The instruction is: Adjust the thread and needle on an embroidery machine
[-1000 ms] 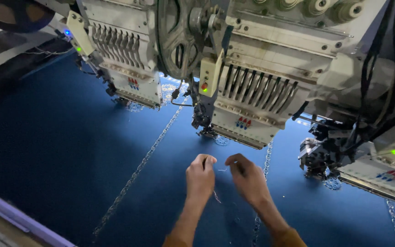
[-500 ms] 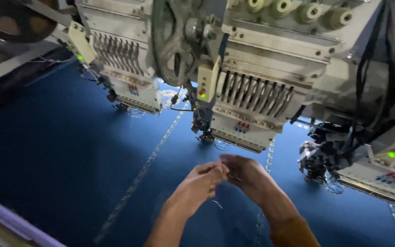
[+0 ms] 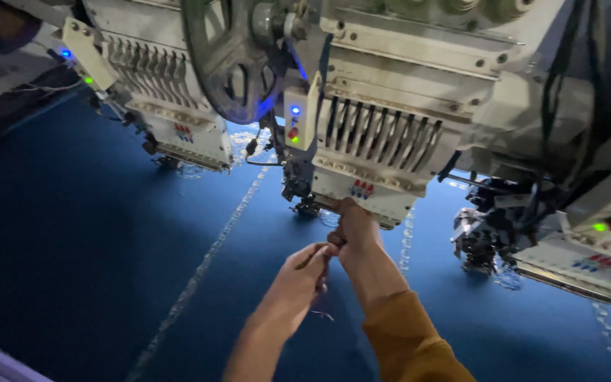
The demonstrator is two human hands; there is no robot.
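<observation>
Hands met beneath the cream metal embroidery head (image 3: 376,163): right hand (image 3: 355,230) and left hand (image 3: 304,272) both closed, apparently pinching fine thread (image 3: 323,313), seemingly for tension, above blue fabric (image 3: 107,233).

L hand: my bare left hand (image 3: 304,272), fingers pinched, touching R.
R hand: my mustard-sleeved right hand (image 3: 353,230), raised, fingers curled shut.

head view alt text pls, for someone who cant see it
Two bare hands, left hand and right hand, meet at the underside of an embroidery machine head above blue fabric, pinching something too thin to identify.
</observation>
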